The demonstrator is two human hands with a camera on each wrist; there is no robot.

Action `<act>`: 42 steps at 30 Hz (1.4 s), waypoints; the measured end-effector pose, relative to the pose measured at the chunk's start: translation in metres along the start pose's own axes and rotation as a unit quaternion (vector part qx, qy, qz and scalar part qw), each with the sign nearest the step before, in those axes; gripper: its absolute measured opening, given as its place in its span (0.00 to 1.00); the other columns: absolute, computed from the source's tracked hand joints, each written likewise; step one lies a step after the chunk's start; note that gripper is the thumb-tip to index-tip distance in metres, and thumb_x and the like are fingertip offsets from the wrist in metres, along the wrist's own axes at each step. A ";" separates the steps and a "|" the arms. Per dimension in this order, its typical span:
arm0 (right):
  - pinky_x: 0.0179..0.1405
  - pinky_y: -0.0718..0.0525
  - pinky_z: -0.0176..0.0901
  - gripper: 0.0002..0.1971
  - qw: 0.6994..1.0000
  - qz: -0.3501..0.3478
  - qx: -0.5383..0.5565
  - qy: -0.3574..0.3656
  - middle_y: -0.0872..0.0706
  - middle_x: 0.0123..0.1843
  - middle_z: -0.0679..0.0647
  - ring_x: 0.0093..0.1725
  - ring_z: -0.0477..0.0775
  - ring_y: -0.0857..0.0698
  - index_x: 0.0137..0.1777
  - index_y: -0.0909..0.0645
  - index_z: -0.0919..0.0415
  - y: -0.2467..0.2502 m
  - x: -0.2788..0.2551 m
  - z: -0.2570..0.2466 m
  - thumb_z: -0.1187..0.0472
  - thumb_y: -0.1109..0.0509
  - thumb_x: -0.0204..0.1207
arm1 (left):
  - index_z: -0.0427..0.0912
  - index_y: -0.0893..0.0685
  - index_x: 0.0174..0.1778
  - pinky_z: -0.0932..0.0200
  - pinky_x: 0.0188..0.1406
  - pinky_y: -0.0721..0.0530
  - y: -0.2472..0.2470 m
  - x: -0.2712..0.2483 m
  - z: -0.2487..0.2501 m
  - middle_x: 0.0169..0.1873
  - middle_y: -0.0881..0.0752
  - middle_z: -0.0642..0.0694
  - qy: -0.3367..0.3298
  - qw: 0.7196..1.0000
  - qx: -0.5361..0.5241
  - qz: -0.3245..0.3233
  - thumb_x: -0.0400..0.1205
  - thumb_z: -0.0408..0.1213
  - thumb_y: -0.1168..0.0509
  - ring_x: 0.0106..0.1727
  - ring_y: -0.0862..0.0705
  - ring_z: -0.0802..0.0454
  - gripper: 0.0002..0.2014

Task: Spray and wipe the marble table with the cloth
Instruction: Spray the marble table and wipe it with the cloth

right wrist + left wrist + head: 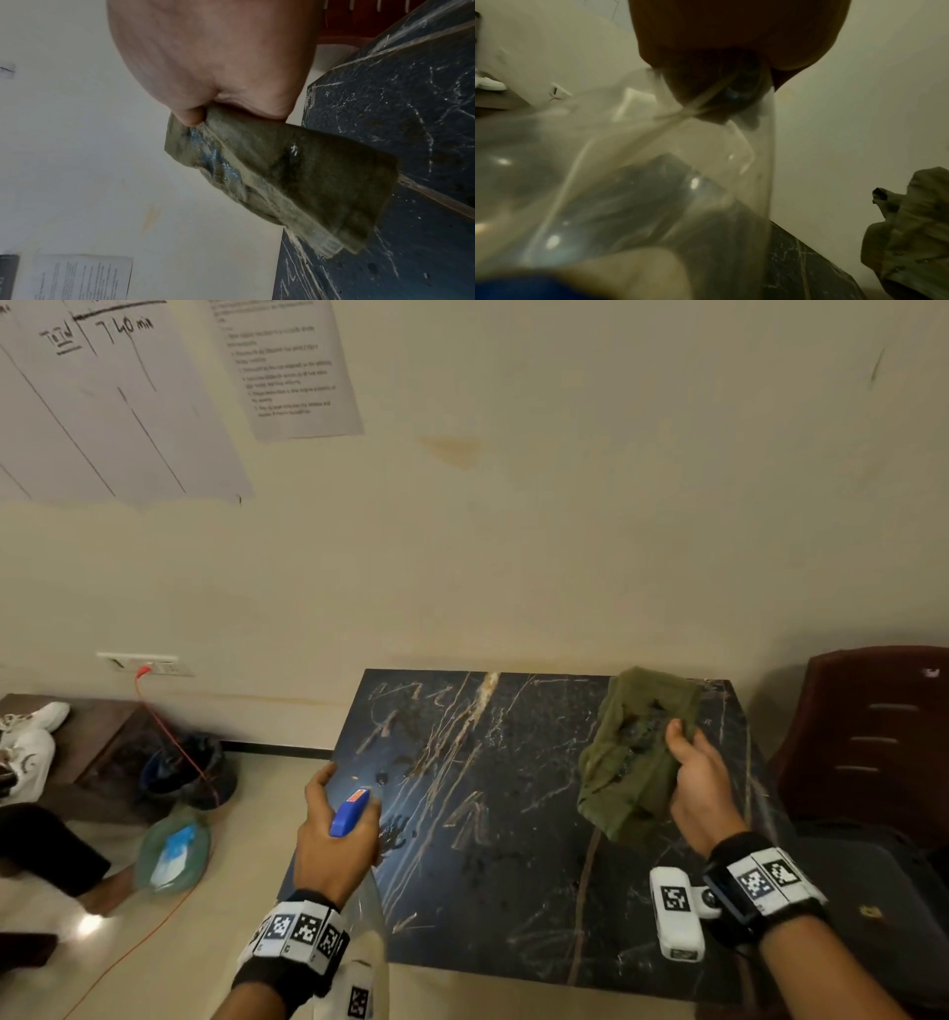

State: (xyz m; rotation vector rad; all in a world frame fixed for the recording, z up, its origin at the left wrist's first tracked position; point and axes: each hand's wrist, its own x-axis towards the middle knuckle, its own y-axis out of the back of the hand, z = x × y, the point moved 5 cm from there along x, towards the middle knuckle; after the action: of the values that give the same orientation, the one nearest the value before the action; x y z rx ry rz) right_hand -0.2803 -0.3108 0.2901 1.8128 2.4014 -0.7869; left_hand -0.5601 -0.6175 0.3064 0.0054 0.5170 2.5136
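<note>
The black marble table (513,839) with pale veins stands against the wall; wet drops lie on its left part. My left hand (336,834) grips a clear spray bottle (641,182) with a blue head (350,811) over the table's left edge, nozzle aimed at the slab. My right hand (703,778) holds a damp olive-green cloth (637,752) lifted above the table's right side. In the right wrist view the cloth (295,182) hangs pinched between thumb and fingers, with the marble (411,121) behind it. The cloth (911,233) also shows at the right of the left wrist view.
A dark red plastic chair (873,742) stands right of the table. On the floor at the left lie a dark helmet (190,773), a green bag (172,855) and an orange cable (169,737). A low bench (87,742) holds white shoes. Papers hang on the wall (513,505).
</note>
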 end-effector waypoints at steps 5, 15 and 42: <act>0.59 0.15 0.61 0.17 1.000 0.026 0.004 0.018 0.10 0.62 0.57 0.60 0.62 0.11 0.73 0.21 0.53 -0.003 0.002 -0.009 0.53 0.38 0.87 | 0.59 0.45 0.87 0.58 0.36 0.09 -0.026 0.018 -0.002 0.38 0.07 0.37 -0.022 0.993 -0.018 -0.115 0.84 0.30 0.28 0.39 0.06 0.45 0.42; 0.65 0.18 0.67 0.17 0.987 0.142 0.039 0.071 0.12 0.64 0.60 0.64 0.64 0.13 0.73 0.21 0.55 0.041 -0.034 -0.043 0.54 0.38 0.87 | 0.57 0.39 0.84 0.55 0.29 0.12 -0.119 0.033 0.038 0.35 0.13 0.46 -0.076 0.956 -0.029 -0.280 0.85 0.29 0.32 0.26 0.16 0.47 0.36; 0.58 0.15 0.60 0.17 0.969 0.226 0.019 0.095 0.11 0.64 0.58 0.62 0.60 0.11 0.73 0.21 0.56 0.058 -0.095 -0.017 0.54 0.39 0.88 | 0.69 0.34 0.77 0.44 0.28 0.13 -0.122 -0.011 -0.012 0.28 0.16 0.30 -0.124 0.859 0.016 -0.496 0.83 0.36 0.30 0.23 0.18 0.47 0.32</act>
State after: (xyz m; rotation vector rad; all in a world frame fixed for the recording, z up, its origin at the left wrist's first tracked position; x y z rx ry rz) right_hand -0.1928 -0.3771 0.3138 2.4177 1.9415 -0.6357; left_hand -0.4875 -0.5345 0.2518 0.0591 0.3226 1.4571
